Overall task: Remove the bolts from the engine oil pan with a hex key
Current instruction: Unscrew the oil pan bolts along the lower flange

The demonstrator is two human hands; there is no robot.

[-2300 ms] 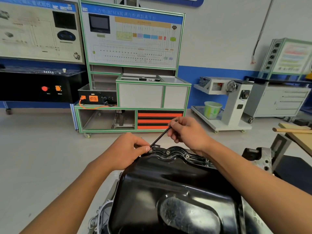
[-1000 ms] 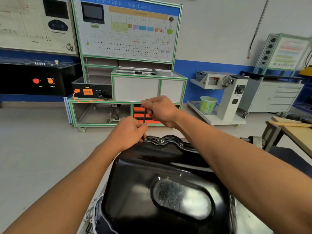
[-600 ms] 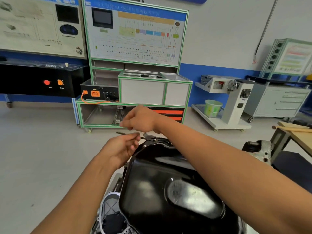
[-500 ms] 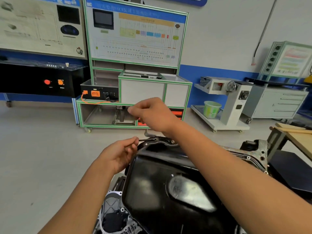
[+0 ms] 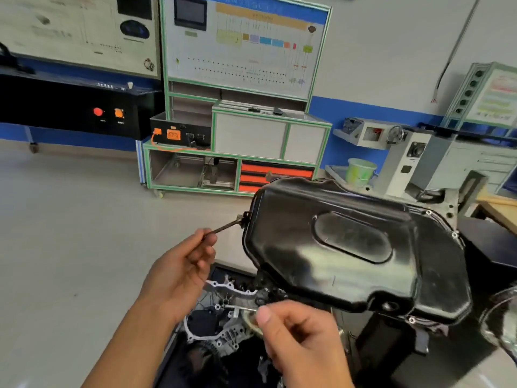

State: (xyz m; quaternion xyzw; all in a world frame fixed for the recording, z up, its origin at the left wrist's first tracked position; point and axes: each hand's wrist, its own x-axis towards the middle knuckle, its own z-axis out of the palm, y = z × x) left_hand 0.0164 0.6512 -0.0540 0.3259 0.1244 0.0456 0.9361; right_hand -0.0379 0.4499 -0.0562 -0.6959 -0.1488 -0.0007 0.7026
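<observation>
The black engine oil pan (image 5: 349, 247) fills the middle right, tilted toward me on the engine. My left hand (image 5: 181, 270) pinches the dark hex key (image 5: 223, 228) by its near end. The key's far tip sits at a bolt (image 5: 242, 219) on the pan's left flange. My right hand (image 5: 296, 334) is low, below the pan's near edge, thumb and fingers pinching a thin silver bolt (image 5: 240, 307) that points left. More bolts (image 5: 428, 212) show along the pan's right flange.
Grey engine castings (image 5: 221, 329) lie under the pan. A green-framed training bench (image 5: 237, 152) stands behind, a green bucket (image 5: 359, 169) to its right, and a wooden table edge (image 5: 500, 208) at far right. Bare floor (image 5: 70, 233) spreads to the left.
My right hand left the hex key, dropped from above the pan to below its near edge, and now pinches a bolt. My left hand keeps the key. My view shifted left.
</observation>
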